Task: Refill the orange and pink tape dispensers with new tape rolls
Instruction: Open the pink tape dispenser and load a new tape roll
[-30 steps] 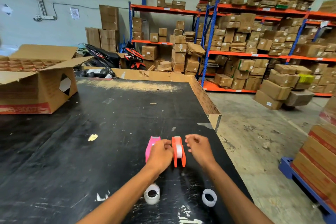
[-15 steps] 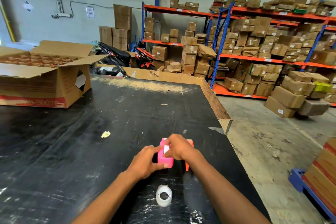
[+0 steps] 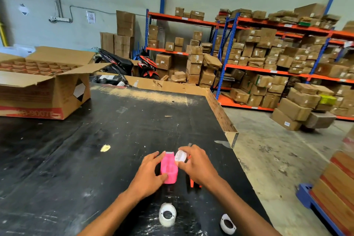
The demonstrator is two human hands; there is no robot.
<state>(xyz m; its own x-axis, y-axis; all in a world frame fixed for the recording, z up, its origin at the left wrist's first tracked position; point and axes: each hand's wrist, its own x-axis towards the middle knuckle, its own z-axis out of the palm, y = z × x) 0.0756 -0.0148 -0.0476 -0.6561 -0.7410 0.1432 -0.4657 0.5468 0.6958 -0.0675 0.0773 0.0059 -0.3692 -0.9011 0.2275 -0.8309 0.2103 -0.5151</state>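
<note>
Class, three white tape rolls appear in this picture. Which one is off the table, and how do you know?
The roll in the right hand, beside the pink dispenser. The other two rolls lie on the black table, untouched.

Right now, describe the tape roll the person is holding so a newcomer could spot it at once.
Start at the black table and find the pink dispenser near its right edge, steadied by the left hand. The tape roll is pinched in the right hand just above the dispenser's top. Unlike the two white rolls lying flat nearer the person, it is lifted off the table.
</note>
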